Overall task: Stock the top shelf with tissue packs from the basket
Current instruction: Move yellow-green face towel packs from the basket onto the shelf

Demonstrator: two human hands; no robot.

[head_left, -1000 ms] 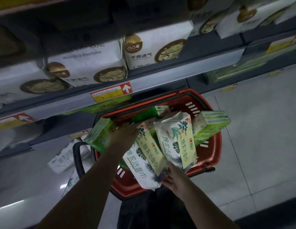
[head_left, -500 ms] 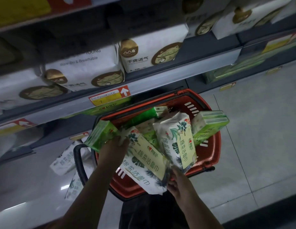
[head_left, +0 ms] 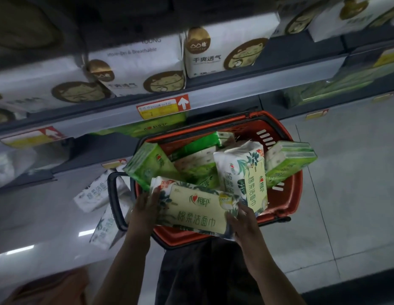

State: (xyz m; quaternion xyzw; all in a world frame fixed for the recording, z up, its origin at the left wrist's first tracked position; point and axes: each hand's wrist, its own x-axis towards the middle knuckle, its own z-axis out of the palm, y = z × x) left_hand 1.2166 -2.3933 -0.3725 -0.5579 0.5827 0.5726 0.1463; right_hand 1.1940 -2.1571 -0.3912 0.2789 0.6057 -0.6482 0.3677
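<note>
The pack (head_left: 196, 210) lies level and lengthwise over the near rim of the basket (head_left: 289, 194), at six o'clock of the load, lifted clear of the other packs, its printed face up. The left hand (head_left: 145, 208) grips its nine o'clock end, fingers laid over the end. The right hand (head_left: 242, 221) is clamped on its four o'clock corner, so the pack is held between the two.

Just past it, at twelve to two o'clock, a white leaf pack (head_left: 242, 172) stands upright in the basket. Green packs (head_left: 147, 164) fill the rest; one leans out over the rim at three o'clock and another at ten. The basket looks close to full. Its black handle (head_left: 113, 201) hangs down at nine o'clock.

Further out at eight to nine o'clock, two more white packs (head_left: 92, 192) lie on a low shelf beside the basket. At twelve o'clock a higher shelf (head_left: 235, 91) carries white bags (head_left: 136, 64), with a price label (head_left: 163, 106) on its edge. The floor (head_left: 345, 194) shows at three o'clock.

The top shelf itself cannot be made out, so nothing shows how much is already stocked. My reading is that the task is at an early stage: one pack is in hand and not yet raised, and most of the basket remains to be shelved.
</note>
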